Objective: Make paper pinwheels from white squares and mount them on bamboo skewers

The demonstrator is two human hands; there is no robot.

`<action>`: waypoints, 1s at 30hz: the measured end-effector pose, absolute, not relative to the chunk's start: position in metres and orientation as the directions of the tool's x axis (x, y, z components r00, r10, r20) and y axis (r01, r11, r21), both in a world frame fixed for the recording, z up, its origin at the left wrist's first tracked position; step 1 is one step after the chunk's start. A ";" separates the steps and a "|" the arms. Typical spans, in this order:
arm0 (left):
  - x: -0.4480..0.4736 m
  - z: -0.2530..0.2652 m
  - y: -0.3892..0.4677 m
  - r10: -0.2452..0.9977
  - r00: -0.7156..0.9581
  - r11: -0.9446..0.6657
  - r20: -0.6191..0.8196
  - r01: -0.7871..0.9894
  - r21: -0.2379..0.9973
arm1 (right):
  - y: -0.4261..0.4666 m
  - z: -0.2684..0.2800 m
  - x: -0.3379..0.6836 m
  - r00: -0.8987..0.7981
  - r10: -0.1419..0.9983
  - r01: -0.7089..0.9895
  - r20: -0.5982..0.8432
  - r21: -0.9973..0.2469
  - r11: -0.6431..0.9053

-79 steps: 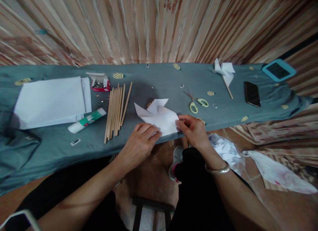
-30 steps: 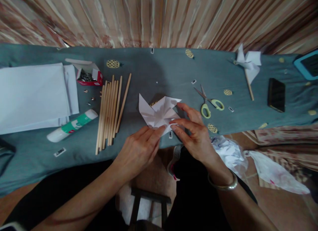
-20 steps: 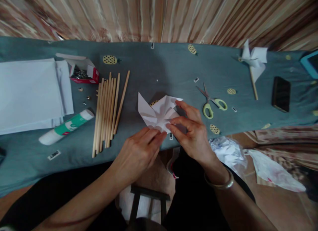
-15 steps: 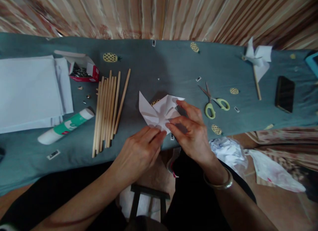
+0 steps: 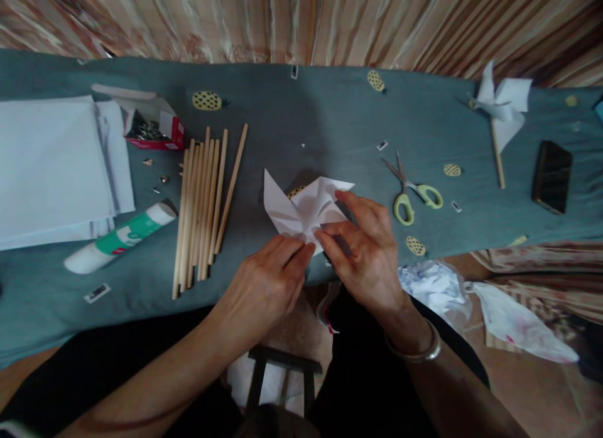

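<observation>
A white paper pinwheel [image 5: 306, 208] with folded, pointed blades is held between my hands over the near edge of the cloth-covered table [image 5: 264, 105]. My left hand [image 5: 271, 274] pinches its lower left edge, fingers closed on the paper. My right hand [image 5: 365, 252] grips the lower right side with thumb and forefinger, another finger resting against the right blade. The fingertips hide part of the paper's near edge. To the right lie scissors [image 5: 409, 190] with light green handles, blades apart. Left of the pinwheel, several wooden sticks [image 5: 200, 205] lie side by side.
A red box of small metal pieces [image 5: 155, 127], a stack of white paper [image 5: 51, 168] and a green-and-white tube [image 5: 120, 237] are at left. At right are a finished pinwheel on a stick [image 5: 499, 130] and a dark phone [image 5: 552, 176]. Plastic bags [image 5: 438, 290] lie below.
The view has shifted slightly, so tabletop things sit a little farther out to the sides. Both hands keep their hold on the pinwheel, with only tiny finger movement.
</observation>
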State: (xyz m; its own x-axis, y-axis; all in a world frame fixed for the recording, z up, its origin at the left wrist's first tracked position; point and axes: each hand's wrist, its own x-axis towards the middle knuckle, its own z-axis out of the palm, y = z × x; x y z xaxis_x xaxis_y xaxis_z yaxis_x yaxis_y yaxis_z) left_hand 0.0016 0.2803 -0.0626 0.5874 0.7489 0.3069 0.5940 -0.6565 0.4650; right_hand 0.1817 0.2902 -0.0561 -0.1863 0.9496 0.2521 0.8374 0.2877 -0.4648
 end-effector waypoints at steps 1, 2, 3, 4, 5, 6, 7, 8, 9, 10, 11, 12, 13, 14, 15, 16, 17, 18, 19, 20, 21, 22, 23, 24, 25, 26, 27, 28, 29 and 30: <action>0.001 -0.063 0.280 0.749 0.587 -0.657 0.308 0.596 0.462 | 0.290 -0.055 0.182 -0.196 0.942 0.841 0.272 -0.447 0.304; 0.001 -0.063 0.280 0.749 0.587 -0.657 0.308 0.599 0.458 | 0.290 -0.055 0.182 -0.206 0.932 0.844 0.298 -0.428 0.323; 0.001 -0.063 0.280 0.749 0.587 -0.657 0.308 0.602 0.454 | 0.289 -0.054 0.181 -0.215 0.920 0.846 0.328 -0.409 0.343; 0.001 -0.063 0.280 0.748 0.588 -0.659 0.307 0.604 0.449 | 0.289 -0.054 0.182 -0.223 0.907 0.846 0.356 -0.392 0.362; 0.001 -0.063 0.280 0.748 0.588 -0.659 0.307 0.606 0.445 | 0.289 -0.054 0.182 -0.233 0.897 0.845 0.376 -0.379 0.379; 0.001 -0.063 0.280 0.749 0.588 -0.659 0.306 0.608 0.443 | 0.289 -0.054 0.182 -0.246 0.889 0.842 0.386 -0.369 0.394; 0.001 -0.063 0.280 0.749 0.587 -0.658 0.306 0.609 0.442 | 0.288 -0.054 0.182 -0.260 0.886 0.839 0.385 -0.364 0.404; 0.002 -0.062 0.280 0.749 0.585 -0.659 0.311 0.609 0.441 | 0.288 -0.054 0.183 -0.275 0.885 0.836 0.377 -0.361 0.413; 0.002 -0.062 0.280 0.748 0.584 -0.661 0.316 0.609 0.439 | 0.288 -0.055 0.183 -0.289 0.885 0.834 0.364 -0.359 0.420; 0.002 -0.062 0.280 0.748 0.583 -0.661 0.319 0.609 0.438 | 0.288 -0.056 0.183 -0.301 0.887 0.831 0.350 -0.360 0.424; 0.002 -0.062 0.280 0.748 0.583 -0.661 0.318 0.610 0.436 | 0.288 -0.057 0.184 -0.311 0.889 0.829 0.335 -0.361 0.426; 0.002 -0.062 0.280 0.748 0.585 -0.660 0.313 0.612 0.436 | 0.288 -0.057 0.184 -0.318 0.891 0.828 0.324 -0.363 0.427; 0.002 -0.062 0.280 0.749 0.587 -0.659 0.305 0.614 0.435 | 0.288 -0.058 0.185 -0.324 0.893 0.828 0.313 -0.364 0.428; 0.002 -0.061 0.279 0.750 0.592 -0.658 0.297 0.615 0.435 | 0.288 -0.059 0.185 -0.329 0.893 0.827 0.306 -0.363 0.429; 0.002 -0.061 0.279 0.749 0.595 -0.658 0.291 0.615 0.435 | 0.288 -0.059 0.185 -0.331 0.894 0.827 0.302 -0.363 0.429; 0.002 -0.061 0.279 0.748 0.597 -0.659 0.291 0.613 0.435 | 0.288 -0.059 0.185 -0.331 0.894 0.826 0.302 -0.364 0.429; 0.002 -0.061 0.279 0.747 0.598 -0.660 0.293 0.612 0.435 | 0.288 -0.059 0.185 -0.332 0.893 0.825 0.303 -0.366 0.431; 0.002 -0.061 0.279 0.745 0.598 -0.662 0.296 0.611 0.434 | 0.288 -0.059 0.185 -0.331 0.893 0.823 0.305 -0.370 0.432; 0.002 -0.061 0.279 0.744 0.598 -0.664 0.300 0.610 0.432 | 0.288 -0.059 0.185 -0.331 0.893 0.820 0.305 -0.376 0.432; 0.002 -0.061 0.280 0.742 0.598 -0.667 0.304 0.608 0.431 | 0.288 -0.060 0.185 -0.329 0.894 0.819 0.304 -0.380 0.430; 0.002 -0.060 0.280 0.741 0.599 -0.668 0.305 0.607 0.431 | 0.288 -0.060 0.185 -0.329 0.896 0.820 0.299 -0.381 0.428; 0.002 -0.060 0.280 0.739 0.601 -0.669 0.303 0.606 0.431 | 0.288 -0.060 0.186 -0.329 0.898 0.822 0.293 -0.379 0.425; 0.002 -0.059 0.280 0.738 0.605 -0.670 0.298 0.605 0.431 | 0.288 -0.060 0.186 -0.329 0.899 0.825 0.288 -0.376 0.422; 0.002 -0.059 0.280 0.738 0.608 -0.669 0.291 0.605 0.432 | 0.288 -0.060 0.186 -0.329 0.901 0.827 0.284 -0.375 0.420; 0.003 -0.059 0.280 0.740 0.610 -0.667 0.284 0.607 0.433 | 0.288 -0.060 0.186 -0.330 0.902 0.826 0.280 -0.376 0.419; 0.003 -0.058 0.280 0.741 0.611 -0.665 0.279 0.608 0.433 | 0.288 -0.060 0.186 -0.330 0.903 0.824 0.276 -0.382 0.418; 0.003 -0.058 0.280 0.741 0.611 -0.665 0.279 0.609 0.432 | 0.288 -0.060 0.185 -0.329 0.904 0.822 0.272 -0.389 0.416; 0.003 -0.058 0.279 0.740 0.610 -0.666 0.283 0.608 0.432 | 0.288 -0.060 0.185 -0.326 0.906 0.821 0.269 -0.395 0.413; 0.003 -0.058 0.279 0.740 0.608 -0.666 0.286 0.608 0.431 | 0.288 -0.060 0.185 -0.324 0.908 0.822 0.267 -0.396 0.410; 0.003 -0.058 0.279 0.740 0.608 -0.666 0.287 0.608 0.432 | 0.287 -0.060 0.185 -0.324 0.907 0.824 0.269 -0.391 0.410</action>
State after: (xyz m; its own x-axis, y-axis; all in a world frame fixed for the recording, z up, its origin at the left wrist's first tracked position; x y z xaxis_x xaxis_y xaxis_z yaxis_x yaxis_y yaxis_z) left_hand 0.0029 0.2786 -0.0575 0.6079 0.7405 0.2867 0.6078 -0.6663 0.4320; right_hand 0.1849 0.2875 -0.0600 -0.3236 0.9071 0.2691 0.8240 0.4100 -0.3911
